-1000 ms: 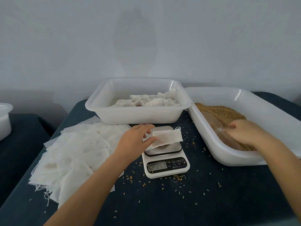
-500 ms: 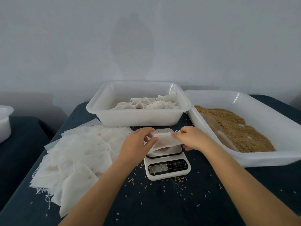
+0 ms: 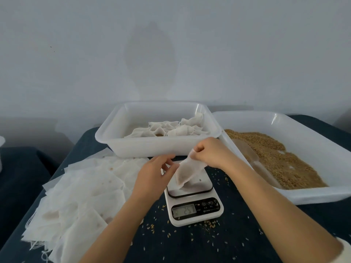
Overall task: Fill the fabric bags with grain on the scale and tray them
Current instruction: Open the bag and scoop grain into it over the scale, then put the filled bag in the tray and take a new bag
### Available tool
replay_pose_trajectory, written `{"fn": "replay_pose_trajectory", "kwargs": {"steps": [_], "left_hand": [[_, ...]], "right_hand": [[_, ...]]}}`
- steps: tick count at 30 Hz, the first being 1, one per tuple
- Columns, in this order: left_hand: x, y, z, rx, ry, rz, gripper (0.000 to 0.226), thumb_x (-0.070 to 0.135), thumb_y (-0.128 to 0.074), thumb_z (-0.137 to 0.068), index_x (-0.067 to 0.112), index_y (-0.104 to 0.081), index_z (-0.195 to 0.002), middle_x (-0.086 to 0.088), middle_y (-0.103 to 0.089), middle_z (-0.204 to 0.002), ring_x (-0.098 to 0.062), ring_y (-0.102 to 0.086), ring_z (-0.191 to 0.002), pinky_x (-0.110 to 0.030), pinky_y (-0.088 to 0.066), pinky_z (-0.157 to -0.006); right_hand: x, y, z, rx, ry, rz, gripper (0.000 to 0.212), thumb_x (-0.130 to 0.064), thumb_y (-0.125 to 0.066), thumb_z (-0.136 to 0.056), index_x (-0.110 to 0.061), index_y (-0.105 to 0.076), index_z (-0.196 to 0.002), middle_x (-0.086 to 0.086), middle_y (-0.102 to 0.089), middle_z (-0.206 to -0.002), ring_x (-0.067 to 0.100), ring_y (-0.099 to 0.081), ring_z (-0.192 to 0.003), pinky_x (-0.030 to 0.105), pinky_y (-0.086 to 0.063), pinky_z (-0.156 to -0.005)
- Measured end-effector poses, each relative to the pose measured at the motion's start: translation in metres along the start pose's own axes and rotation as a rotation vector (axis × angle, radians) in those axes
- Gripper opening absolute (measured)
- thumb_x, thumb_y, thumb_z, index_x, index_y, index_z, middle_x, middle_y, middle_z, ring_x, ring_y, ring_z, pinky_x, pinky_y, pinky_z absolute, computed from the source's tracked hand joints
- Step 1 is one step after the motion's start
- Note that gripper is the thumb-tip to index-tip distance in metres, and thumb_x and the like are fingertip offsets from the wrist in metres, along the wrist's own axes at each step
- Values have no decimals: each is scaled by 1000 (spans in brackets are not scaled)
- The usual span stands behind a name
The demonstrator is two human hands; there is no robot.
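A small white fabric bag (image 3: 190, 171) hangs tilted over the platform of the white kitchen scale (image 3: 193, 209), with its lower corner on the platform. My right hand (image 3: 210, 152) pinches the bag's upper edge. My left hand (image 3: 153, 175) pinches its left edge with thumb and fingers. The scale's display is lit; its digits are blurred. Behind the scale stands a white tray (image 3: 159, 147) with several filled bags. At the right, a white tray (image 3: 311, 194) holds brown grain (image 3: 275, 158) and a clear scoop (image 3: 252, 158) lying in it.
A heap of empty white bags (image 3: 76, 198) covers the dark table's left side. Loose grains (image 3: 207, 224) are scattered around the scale. A grey wall stands close behind the trays. The rim of a white container (image 3: 1, 149) shows at the far left.
My right hand left the scoop in the grain tray and came over to the bag. Both hands have lifted the bag's top off the scale platform.
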State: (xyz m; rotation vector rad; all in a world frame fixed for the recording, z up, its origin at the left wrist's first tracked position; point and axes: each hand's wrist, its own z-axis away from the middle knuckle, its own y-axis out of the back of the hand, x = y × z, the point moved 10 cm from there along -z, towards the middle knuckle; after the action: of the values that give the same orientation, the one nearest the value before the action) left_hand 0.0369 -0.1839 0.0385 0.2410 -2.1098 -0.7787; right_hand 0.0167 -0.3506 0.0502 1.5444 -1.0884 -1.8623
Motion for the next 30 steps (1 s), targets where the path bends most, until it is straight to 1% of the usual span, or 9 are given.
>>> {"fn": "replay_pose_trajectory", "kwargs": {"steps": [2,6,9,12,16,20,24,28,30], "left_hand": [[-4,7,-5,42,10,27,23,32,-62,-85,26,-63,-107,20,-61,-80,6,-53,-82,-4,-37,-65],[-15,21,-19,111,47,63,21,24,-65,-85,25,-63,-106,16,-62,-78,4,-54,-80,-2,-37,-66],[-26,29,-30,141,89,64,20,22,-62,-87,28,-61,-105,18,-61,-79,7,-53,-80,0,-36,-65],[-42,36,-39,167,144,62,19,22,-61,-88,28,-61,-107,17,-61,-81,9,-52,-81,1,-36,-65],[-61,41,-50,169,213,38,23,24,-59,-89,26,-61,-112,17,-61,-83,10,-53,-79,-2,-38,-63],[-70,43,-60,147,234,-1,26,26,-58,-89,28,-60,-115,18,-61,-82,11,-54,-80,-4,-39,-64],[-69,45,-62,147,198,-1,24,26,-58,-89,31,-60,-113,18,-62,-78,13,-52,-83,-3,-39,-67],[-65,47,-60,154,129,-3,23,23,-60,-88,32,-62,-110,19,-62,-80,8,-54,-84,-6,-40,-67],[-63,47,-59,162,107,0,24,19,-61,-88,29,-63,-109,18,-62,-80,7,-54,-85,-6,-39,-67]], "right_hand": [[-25,7,-5,-17,111,22,11,-20,-61,-91,-18,-68,-83,-14,-57,-73,4,-51,-65,18,-39,-59],[-69,34,-28,-13,244,53,21,-16,-63,-90,-15,-71,-109,-8,-67,-103,4,-56,-93,16,-39,-82],[-89,61,-53,25,245,-40,16,-15,-64,-88,-22,-71,-101,-17,-63,-87,1,-60,-78,8,-43,-62],[-91,72,-87,60,160,-343,12,-7,-65,-88,-19,-67,-84,-6,-64,-80,5,-61,-67,11,-48,-49],[-83,42,-137,61,-12,-722,9,6,-61,-88,-2,-65,-87,7,-61,-80,15,-61,-69,22,-55,-55],[-75,-10,-180,44,-161,-860,25,10,-56,-87,10,-61,-111,7,-57,-74,15,-59,-65,30,-58,-71],[-82,-57,-212,34,-301,-1315,14,15,-59,-83,6,-63,-94,13,-57,-79,21,-59,-77,35,-55,-78],[-100,-86,-226,19,-315,-1583,19,18,-54,-86,8,-63,-99,13,-58,-92,26,-56,-94,31,-50,-79],[-97,-104,-226,-43,-373,-1515,14,14,-50,-90,7,-60,-98,12,-54,-87,20,-58,-79,22,-52,-66]]}}
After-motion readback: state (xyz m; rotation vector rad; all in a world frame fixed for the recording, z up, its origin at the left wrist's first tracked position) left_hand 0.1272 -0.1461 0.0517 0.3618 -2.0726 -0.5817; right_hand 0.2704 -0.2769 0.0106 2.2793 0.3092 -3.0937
